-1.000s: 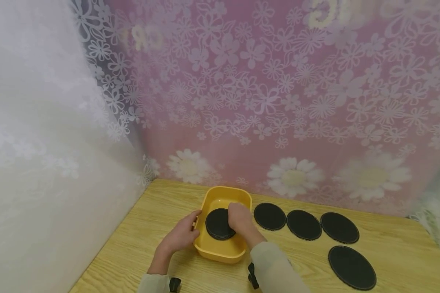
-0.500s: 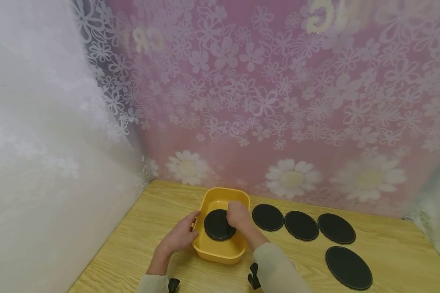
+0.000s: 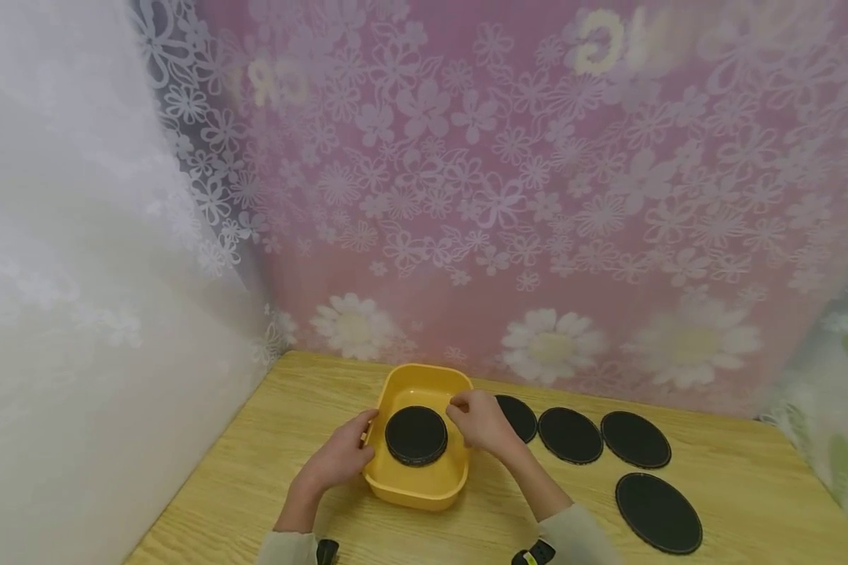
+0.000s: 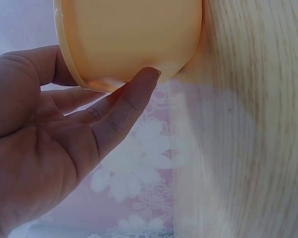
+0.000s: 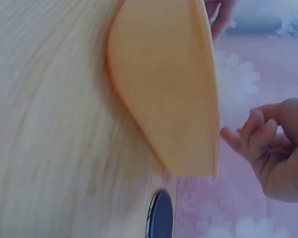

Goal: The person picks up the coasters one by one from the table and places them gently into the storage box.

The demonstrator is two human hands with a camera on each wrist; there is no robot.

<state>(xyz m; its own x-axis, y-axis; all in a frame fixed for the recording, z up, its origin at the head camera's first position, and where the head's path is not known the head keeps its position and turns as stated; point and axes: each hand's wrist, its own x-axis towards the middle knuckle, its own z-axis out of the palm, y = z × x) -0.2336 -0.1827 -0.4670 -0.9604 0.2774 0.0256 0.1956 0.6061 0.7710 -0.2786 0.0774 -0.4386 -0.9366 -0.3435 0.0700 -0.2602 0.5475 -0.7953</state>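
A yellow plastic basin (image 3: 413, 493) stands on the wooden table, with a low stack of black round coasters (image 3: 416, 434) inside it. My left hand (image 3: 335, 453) holds the basin's left side at the rim; in the left wrist view the fingers of this hand (image 4: 49, 129) lie against the yellow wall (image 4: 129, 39). Over the basin's right rim is my right hand (image 3: 482, 421), its fingers loosely bent and holding nothing. The right wrist view has that hand (image 5: 273, 144) just beyond the rim of the basin (image 5: 164, 84).
Right of the basin, black coasters lie flat in a row: one (image 3: 516, 418) partly behind my right hand, a middle one (image 3: 571, 435) and a right one (image 3: 636, 439). Another coaster (image 3: 659, 512) lies nearer the front. A flowered curtain (image 3: 424, 235) hangs behind the table.
My right hand has let go of the coaster stack and moved right, up to the basin's right rim. The stack stays in the basin; my left hand keeps its hold.
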